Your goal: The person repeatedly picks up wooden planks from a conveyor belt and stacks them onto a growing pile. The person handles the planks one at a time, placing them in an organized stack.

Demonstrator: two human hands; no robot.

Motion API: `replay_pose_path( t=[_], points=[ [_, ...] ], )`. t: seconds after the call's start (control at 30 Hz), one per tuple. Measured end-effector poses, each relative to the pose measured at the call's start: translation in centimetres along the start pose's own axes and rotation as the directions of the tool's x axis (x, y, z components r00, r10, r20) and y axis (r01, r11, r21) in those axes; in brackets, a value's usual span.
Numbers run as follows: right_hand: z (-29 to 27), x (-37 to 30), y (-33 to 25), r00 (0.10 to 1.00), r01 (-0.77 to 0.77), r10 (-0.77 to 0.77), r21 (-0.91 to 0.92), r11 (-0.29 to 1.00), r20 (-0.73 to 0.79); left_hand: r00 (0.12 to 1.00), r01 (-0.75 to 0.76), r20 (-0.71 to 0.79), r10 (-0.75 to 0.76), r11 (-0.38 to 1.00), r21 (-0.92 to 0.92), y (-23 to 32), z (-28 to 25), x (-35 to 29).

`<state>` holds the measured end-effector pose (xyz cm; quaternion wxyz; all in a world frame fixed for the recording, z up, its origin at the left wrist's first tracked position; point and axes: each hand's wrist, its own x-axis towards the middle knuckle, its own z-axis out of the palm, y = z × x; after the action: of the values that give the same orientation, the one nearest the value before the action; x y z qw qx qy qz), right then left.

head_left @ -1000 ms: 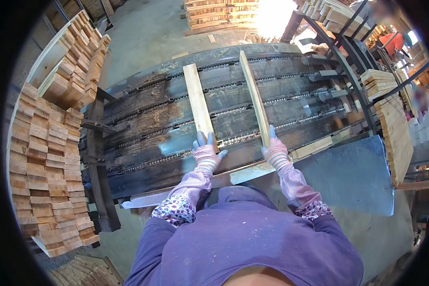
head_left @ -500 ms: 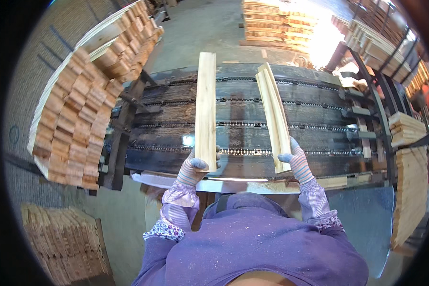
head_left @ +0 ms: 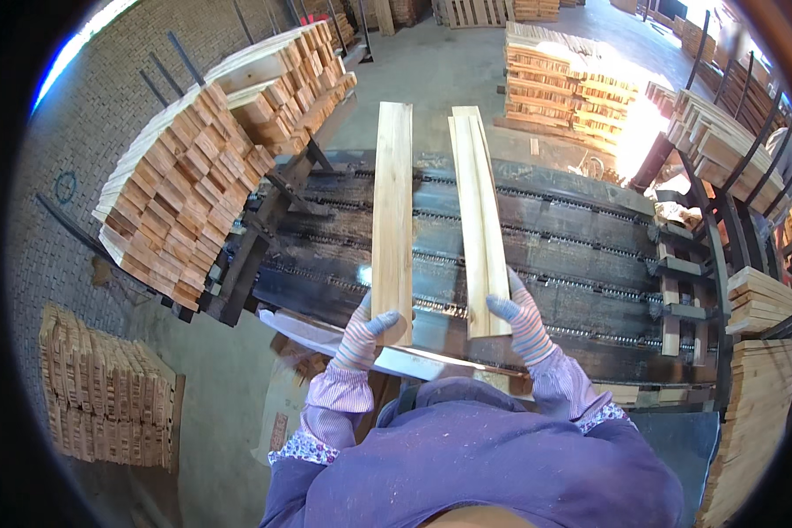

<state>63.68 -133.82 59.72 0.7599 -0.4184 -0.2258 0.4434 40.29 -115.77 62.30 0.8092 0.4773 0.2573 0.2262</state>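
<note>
My left hand [head_left: 365, 333], in a striped glove with grey-blue fingertips, grips the near end of a pale wooden board [head_left: 392, 211]. The thumb lies on top of it. A second stretch of wood, seemingly two narrow boards side by side [head_left: 478, 211], is held at its near end by my right hand [head_left: 519, 321], gloved the same way. Both pieces point away from me over a dark chain conveyor table [head_left: 572, 251], with a gap between them. Their far ends lean slightly towards each other. The fingers underneath are hidden.
Stacked wooden blocks [head_left: 180, 189] stand on a rack at the left, and a lower pile [head_left: 106, 387] sits on the floor nearer me. More boards [head_left: 572, 84] are piled beyond the table. A rack with upright bars [head_left: 713, 229] and boards [head_left: 757, 396] borders the right side.
The wood in my right hand has swung left, bringing both pieces closer together. My right hand has come inward and slightly nearer. My view has turned and tilted, showing more of the far floor.
</note>
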Motion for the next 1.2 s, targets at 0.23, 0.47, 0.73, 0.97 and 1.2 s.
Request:
replay_pose_path(
  t=[0.23,0.47,0.73,0.97,1.2],
  points=[
    [3.1,-0.9,-1.6,0.982,-0.080,0.079,0.001,0.997,0.169,0.991,-0.131,-0.030,0.131,0.991,0.014,-1.7,3.3,1.1],
    [5.8,1.9,2.6,0.991,-0.131,0.131,0.021,0.991,0.017,0.998,-0.026,-0.047,0.037,0.977,0.211,-4.1,4.0,4.2],
    [12.8,12.0,-2.2,0.908,0.418,-0.374,-0.492,0.763,0.191,0.993,0.040,0.112,-0.038,0.999,-0.015,0.9,-0.5,9.6],
    [27.8,36.7,-9.7,0.719,0.598,-0.574,-0.769,0.224,0.392,0.945,0.281,0.168,-0.280,0.960,0.021,-1.1,-19.7,7.3],
    [48.7,48.4,-12.7,0.730,0.524,-0.407,-0.832,-0.183,0.549,0.877,0.472,-0.074,-0.474,0.880,-0.046,-4.9,-31.0,2.1]
  ],
)
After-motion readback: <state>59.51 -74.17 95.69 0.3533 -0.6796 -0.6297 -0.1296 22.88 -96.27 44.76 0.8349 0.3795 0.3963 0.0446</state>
